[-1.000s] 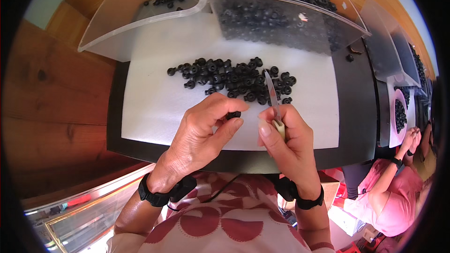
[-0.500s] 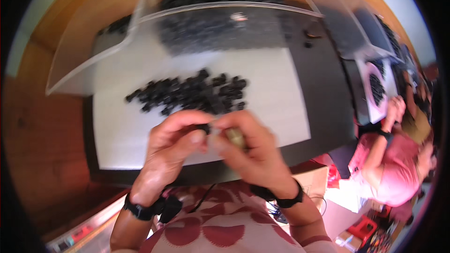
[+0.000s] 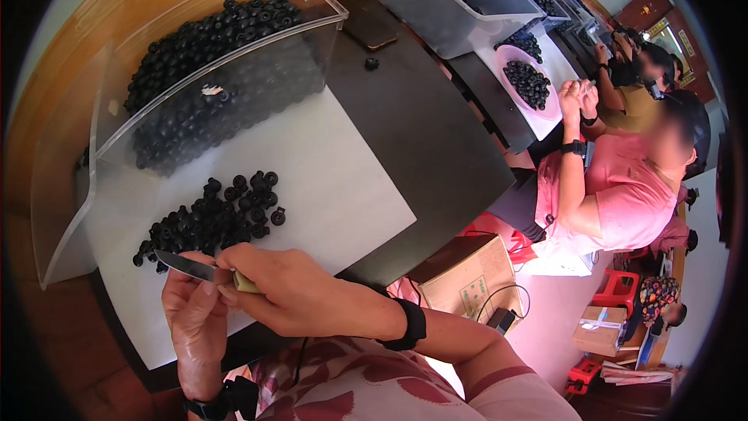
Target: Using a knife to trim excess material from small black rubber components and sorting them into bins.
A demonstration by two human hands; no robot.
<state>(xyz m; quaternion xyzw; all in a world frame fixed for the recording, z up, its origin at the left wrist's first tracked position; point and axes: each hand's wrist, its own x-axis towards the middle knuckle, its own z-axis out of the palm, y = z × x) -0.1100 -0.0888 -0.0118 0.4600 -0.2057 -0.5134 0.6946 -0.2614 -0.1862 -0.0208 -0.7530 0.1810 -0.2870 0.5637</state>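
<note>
My right hand (image 3: pixel 304 292) is closed round the pale yellowish handle of a small knife (image 3: pixel 184 266). The blade points left, just above the thumb and fingers of my left hand (image 3: pixel 193 323). My left fingers are pinched together under the blade, touching my right fingertips; whatever they hold is hidden. Just beyond the hands, a loose pile of small round black parts (image 3: pixel 210 218) lies on a white sheet (image 3: pixel 343 179). Each part looks like a short ring or knob with a hole.
A clear plastic bin (image 3: pixel 222 74) full of the same black parts stands at the back left. On the dark table lie a flat dark object (image 3: pixel 370 25) and one loose part (image 3: pixel 372 64). At right, a person in pink (image 3: pixel 600 179) works near a pink bowl (image 3: pixel 510 53). A cardboard box (image 3: pixel 467 269) stands nearby.
The view has swung right, so the table and hands appear further left and tilted. The knife blade now shows plainly; the black part earlier seen in my left fingers is out of sight.
</note>
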